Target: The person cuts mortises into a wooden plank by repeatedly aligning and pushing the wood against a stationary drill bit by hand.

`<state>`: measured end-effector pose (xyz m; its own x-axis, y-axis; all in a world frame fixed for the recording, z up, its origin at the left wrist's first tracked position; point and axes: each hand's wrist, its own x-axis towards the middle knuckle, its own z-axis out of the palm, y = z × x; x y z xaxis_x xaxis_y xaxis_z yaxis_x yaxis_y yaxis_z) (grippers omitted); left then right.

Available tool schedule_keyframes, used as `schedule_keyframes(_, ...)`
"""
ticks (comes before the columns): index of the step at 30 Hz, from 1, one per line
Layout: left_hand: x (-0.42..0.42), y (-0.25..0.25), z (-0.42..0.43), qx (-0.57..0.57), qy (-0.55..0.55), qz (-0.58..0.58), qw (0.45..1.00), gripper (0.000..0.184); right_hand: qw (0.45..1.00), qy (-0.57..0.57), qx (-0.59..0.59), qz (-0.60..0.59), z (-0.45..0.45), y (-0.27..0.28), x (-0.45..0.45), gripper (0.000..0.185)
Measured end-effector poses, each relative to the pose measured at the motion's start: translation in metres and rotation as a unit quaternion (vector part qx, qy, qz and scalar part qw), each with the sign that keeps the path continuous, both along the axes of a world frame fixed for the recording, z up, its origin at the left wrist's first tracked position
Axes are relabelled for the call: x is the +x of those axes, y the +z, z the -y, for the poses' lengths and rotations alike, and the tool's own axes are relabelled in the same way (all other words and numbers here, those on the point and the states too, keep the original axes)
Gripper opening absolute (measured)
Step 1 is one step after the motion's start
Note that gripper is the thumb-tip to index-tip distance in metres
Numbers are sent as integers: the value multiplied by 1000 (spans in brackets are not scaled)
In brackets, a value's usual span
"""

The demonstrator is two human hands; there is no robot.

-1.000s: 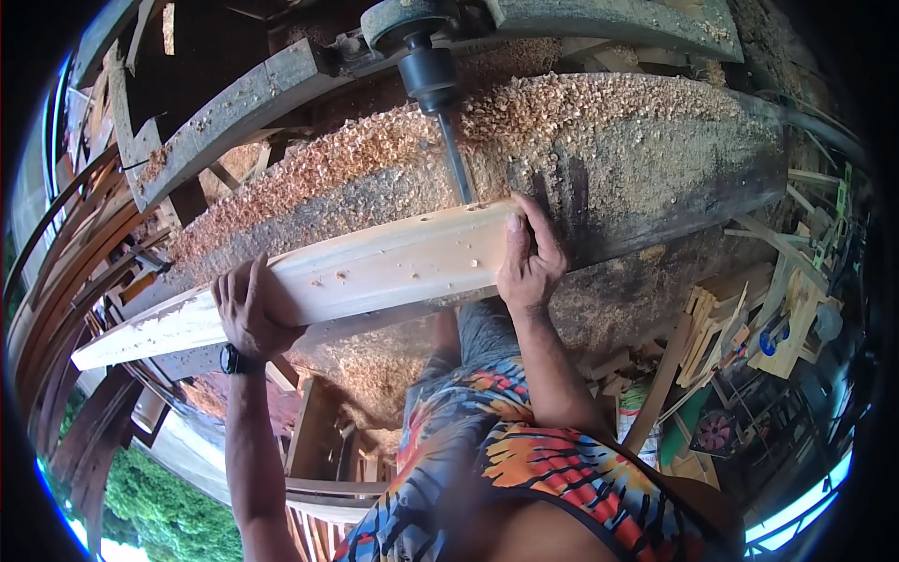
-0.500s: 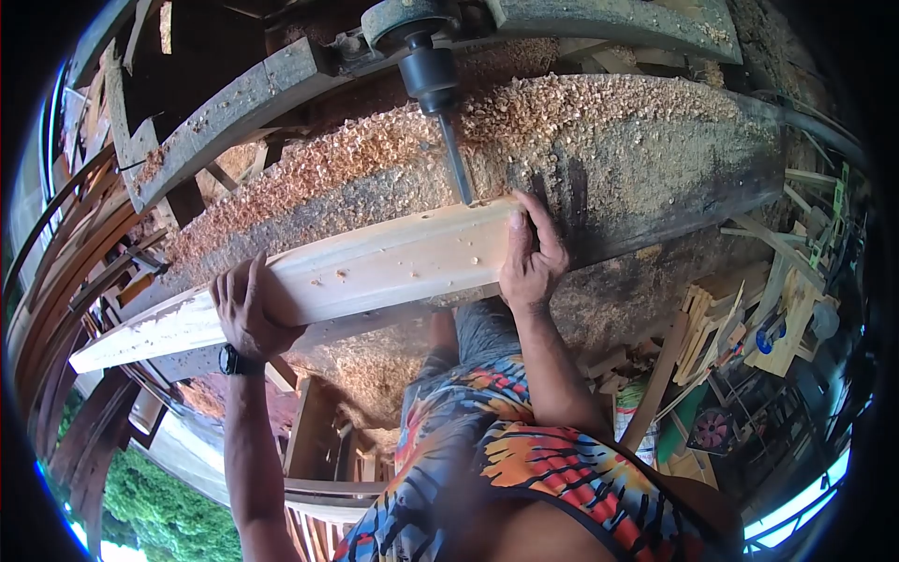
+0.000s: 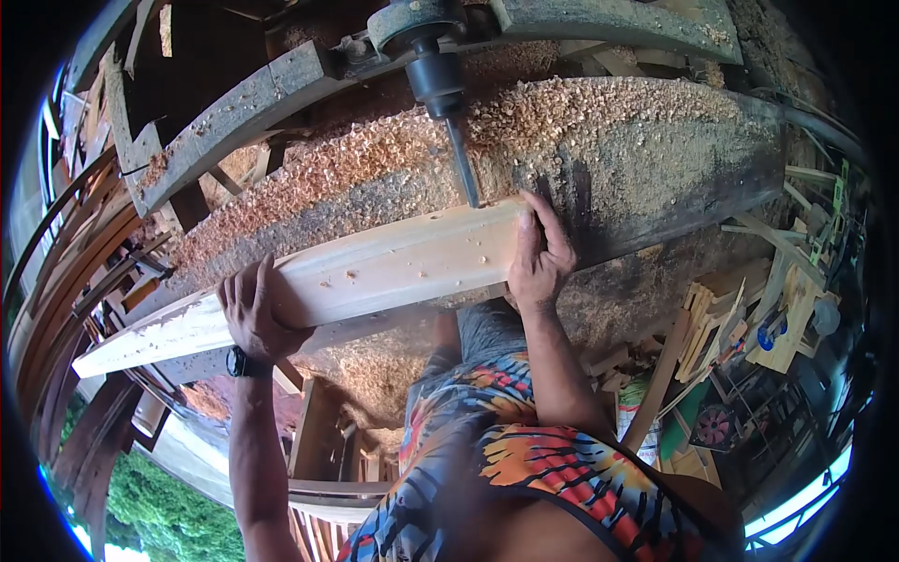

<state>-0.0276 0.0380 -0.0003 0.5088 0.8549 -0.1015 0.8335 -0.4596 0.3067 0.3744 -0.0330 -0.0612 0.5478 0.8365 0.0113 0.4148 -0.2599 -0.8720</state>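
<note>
A long, pale wooden board (image 3: 403, 248) lies slantwise over the bench, with a few shavings on its face. My left hand (image 3: 257, 311), wearing a dark wristwatch, is wrapped over the board left of its middle. At the board's right end, my right hand (image 3: 543, 258) grips it, thumb on the face and forefinger reaching the far edge. A drill bit (image 3: 463, 164) in a black chuck (image 3: 434, 80) points down, its tip at the board's far edge, just left of my right fingers. Whether the tip has entered the wood I cannot tell. A small hole shows in that edge, left of the bit.
Wood shavings (image 3: 599, 108) cover the dark bench top (image 3: 679, 211). Behind it runs a curved wooden beam (image 3: 248, 117). Scrap wood (image 3: 698, 328) and a small fan (image 3: 714, 427) are at the right; curved wooden strips (image 3: 70, 225) crowd the left side.
The hands, board and drill bit appear slightly farther right and lower, partly through a small camera shift. Both hands keep their hold, and the bit stays at the board's far edge.
</note>
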Motion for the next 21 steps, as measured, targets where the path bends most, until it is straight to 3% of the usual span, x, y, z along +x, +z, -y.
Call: schedule_keyframes(21, 3, 1, -5, -7, 6, -7, 1000, 120, 1000, -11, 17, -12, -10, -4, 2, 26)
